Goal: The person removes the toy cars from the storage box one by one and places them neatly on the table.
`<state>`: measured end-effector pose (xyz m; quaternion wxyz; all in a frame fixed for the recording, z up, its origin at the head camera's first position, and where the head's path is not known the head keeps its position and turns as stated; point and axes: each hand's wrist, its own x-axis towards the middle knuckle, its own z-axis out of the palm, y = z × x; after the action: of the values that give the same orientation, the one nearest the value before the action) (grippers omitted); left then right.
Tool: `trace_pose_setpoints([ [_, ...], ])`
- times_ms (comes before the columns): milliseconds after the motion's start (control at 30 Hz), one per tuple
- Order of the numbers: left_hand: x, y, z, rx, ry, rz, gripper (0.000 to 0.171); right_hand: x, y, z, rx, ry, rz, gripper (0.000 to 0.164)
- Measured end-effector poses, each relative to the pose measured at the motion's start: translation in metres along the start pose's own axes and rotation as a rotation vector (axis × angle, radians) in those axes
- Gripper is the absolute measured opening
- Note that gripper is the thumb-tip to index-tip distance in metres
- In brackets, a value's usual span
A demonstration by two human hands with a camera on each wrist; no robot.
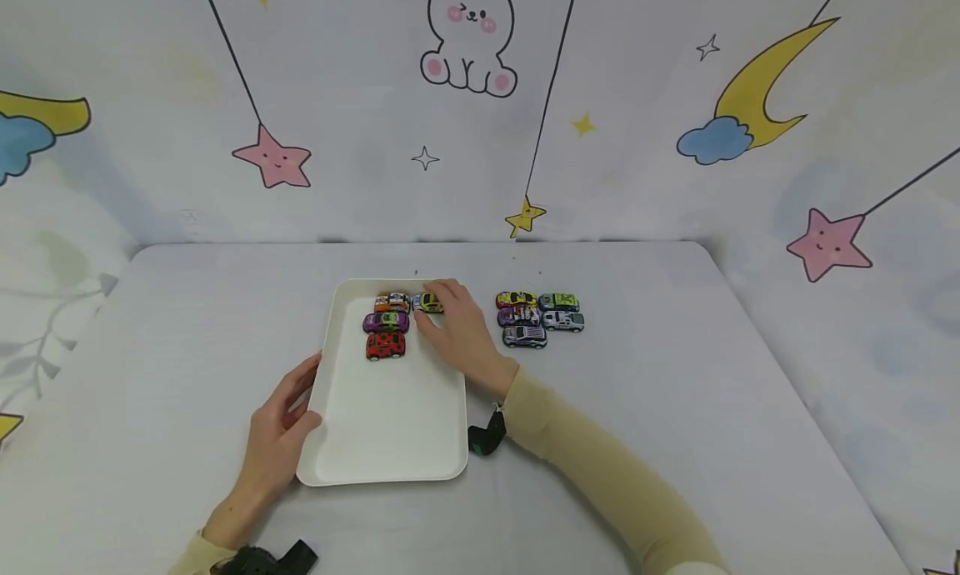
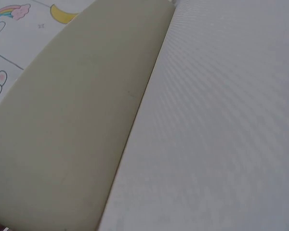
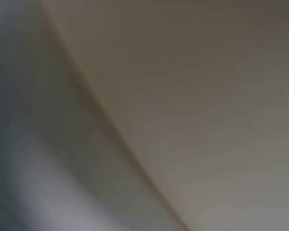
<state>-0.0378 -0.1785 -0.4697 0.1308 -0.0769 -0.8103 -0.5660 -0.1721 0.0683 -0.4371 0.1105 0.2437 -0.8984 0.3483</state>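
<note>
Yellow-green toy car (image 1: 427, 303) lay pinched between the right hand's (image 1: 462, 333) thumb and fingers, inside the white tray (image 1: 390, 425), long axis running sideways. An orange car (image 1: 392, 302) sat just left of that grip, five cars (image 1: 519, 316) right, outside the tray. The left hand (image 1: 273, 429), farther off, held the tray's edge

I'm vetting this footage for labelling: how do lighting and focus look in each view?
Head: soft, fairly even light, the red toy car readable, faint shadow beside the right sleeve; left wrist: dim tray side, fine streaks across the white cloth; right wrist: heavily blurred, nothing identifiable.
</note>
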Motion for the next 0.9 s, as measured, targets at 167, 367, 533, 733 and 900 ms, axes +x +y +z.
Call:
trace_pose_setpoints([
  [167, -0.0004, 0.0001, 0.0004, -0.007, 0.001, 0.005, 0.073, 0.008, 0.0067, -0.0012, -0.111, -0.056, -0.022, 0.045],
  [367, 0.0002, 0.0006, 0.0002, -0.002, 0.004, 0.006, 0.073, 0.0109, 0.007, -0.0027, -0.197, -0.152, -0.025, 0.047],
  [533, 0.0007, 0.0016, 0.0002, 0.002, 0.004, 0.005, 0.073, 0.008, 0.0064, -0.0021, -0.188, -0.15, -0.04, 0.042],
  [733, 0.001, 0.0015, 0.0003, -0.008, 0.0, 0.002, 0.072, 0.0063, 0.0062, -0.0023, -0.194, -0.145, -0.085, 0.037],
  [900, 0.0003, 0.0016, -0.0001, -0.006, 0.003, 0.003, 0.072, 0.0076, 0.0025, -0.0028, -0.276, -0.216, -0.088, 0.037],
])
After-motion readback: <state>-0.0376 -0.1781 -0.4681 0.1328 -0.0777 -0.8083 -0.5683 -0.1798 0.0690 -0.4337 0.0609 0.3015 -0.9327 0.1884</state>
